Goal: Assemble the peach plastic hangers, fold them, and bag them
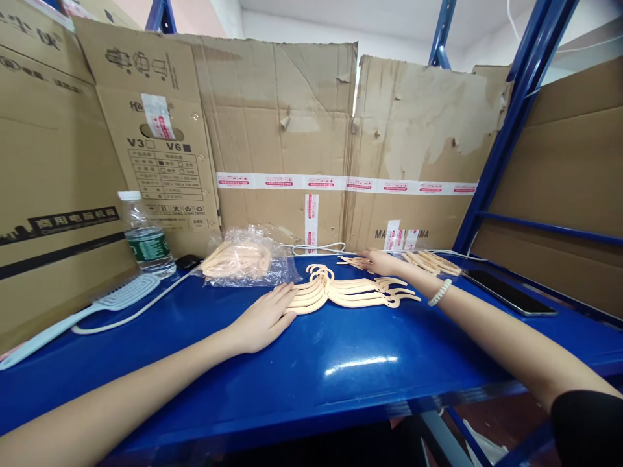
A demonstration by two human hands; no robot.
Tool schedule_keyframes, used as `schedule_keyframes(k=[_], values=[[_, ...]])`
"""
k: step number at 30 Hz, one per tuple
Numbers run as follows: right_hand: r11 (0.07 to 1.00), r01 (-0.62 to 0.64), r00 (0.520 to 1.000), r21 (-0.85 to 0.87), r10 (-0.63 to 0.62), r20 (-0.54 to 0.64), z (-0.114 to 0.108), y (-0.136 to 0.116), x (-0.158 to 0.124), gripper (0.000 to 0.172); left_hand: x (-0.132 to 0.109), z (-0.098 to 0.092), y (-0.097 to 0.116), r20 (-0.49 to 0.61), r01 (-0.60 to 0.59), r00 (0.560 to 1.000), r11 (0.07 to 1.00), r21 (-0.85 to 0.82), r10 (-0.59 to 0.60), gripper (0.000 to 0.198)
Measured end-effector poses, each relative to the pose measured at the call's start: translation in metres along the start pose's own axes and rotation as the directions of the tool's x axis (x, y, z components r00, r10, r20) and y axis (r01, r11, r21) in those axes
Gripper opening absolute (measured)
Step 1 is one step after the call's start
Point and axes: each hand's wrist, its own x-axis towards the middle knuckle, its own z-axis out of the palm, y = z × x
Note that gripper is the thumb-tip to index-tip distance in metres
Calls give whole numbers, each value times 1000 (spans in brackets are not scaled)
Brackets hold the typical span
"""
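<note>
My left hand (265, 318) lies flat and open, its fingers stretched over the left end of a row of curved, light wood-coloured strips (357, 293). The strips lie side by side in a wavy shape on the blue table, with curled pieces at the upper middle and the right end. Behind them my right hand (382, 261), with a beaded bracelet at the wrist, reaches over a small pile of short pale pieces (353, 261). Its fingertips are at the pile, but their grip is too small to make out. Right of that wrist lies a bundle of pale strips (431, 262).
A clear plastic bag (243, 259) of similar strips lies behind my left hand. At left are a water bottle (146, 240), a light blue hairbrush (117, 297) and a white cable. A phone (509, 293) lies at right. Cardboard sheets (277, 130) stand along the back.
</note>
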Motion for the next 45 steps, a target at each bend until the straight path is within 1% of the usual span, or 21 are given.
schedule_keyframes(k=[3,5,7,10,12,15,17,19,21,22,23,25,28,31,34,36,37,39,41,43,45], values=[[999,-44,999,-19,44,-2,1,7,-4,44,0,-1,1,19,4,1000,1000,-2,-4,59],[997,-70,998,-20,70,2,4,11,-2,39,0,-1,1,22,5,1000,1000,-7,-5,59],[996,-91,996,-16,91,-2,6,15,3,33,0,-1,1,1,-4,1000,1000,-12,4,58],[995,-97,995,-9,97,-26,8,19,9,29,-1,-1,0,-27,-21,999,1000,-11,20,56],[996,-86,995,-2,86,-56,8,19,9,30,-1,-1,-1,-27,-26,999,1000,-6,26,56],[998,-59,991,13,60,-122,4,12,-1,36,-1,0,-1,-25,-29,999,1000,-7,29,56],[999,-20,987,25,24,-158,1,1,-17,40,0,0,-1,-25,-19,1000,1000,-10,19,56],[999,36,986,36,-30,-166,-2,-13,-37,45,0,0,-1,-18,-17,1000,1000,-15,17,56],[994,97,985,43,-90,-149,-1,-29,-58,58,0,0,-1,-8,-28,1000,999,-18,28,56],[988,146,983,56,-139,-116,1,-35,-67,67,0,0,-1,-3,-33,999,999,-18,33,56],[983,170,983,69,-164,-79,3,-41,-75,75,0,-1,-1,3,-35,999,999,-18,36,56],[976,202,979,83,-200,-30,9,-48,-86,83,1,-1,0,18,-28,999,1000,-14,28,57],[974,219,976,53,-218,-13,16,-49,-87,83,5,-1,0,41,-17,999,1000,-3,18,60],[977,212,977,16,-212,7,20,-44,-78,80,13,0,-3,40,-22,999,1000,1,22,60],[980,200,980,17,-201,12,22,-40,-67,80,23,1,-6,38,-23,999,1000,16,23,59],[981,192,981,22,-192,17,23,-39,-62,80,27,0,-8,15,-29,999,998,52,28,56],[982,185,983,24,-186,16,23,-38,-61,80,28,-2,-9,-17,-36,999,996,76,38,54],[985,173,985,29,-173,13,23,-38,-60,82,26,-8,-10,-116,-66,990,988,142,83,46],[985,168,986,28,-168,9,23,-37,-61,84,22,-16,-12,-204,-99,966,957,272,158,41],[985,172,985,18,-172,-7,21,-36,-63,84,18,-26,-16,-223,-84,954,893,442,200,48],[983,184,982,11,-183,-51,19,-35,-64,81,15,-34,-22,-221,-11,961,822,569,166,57]])
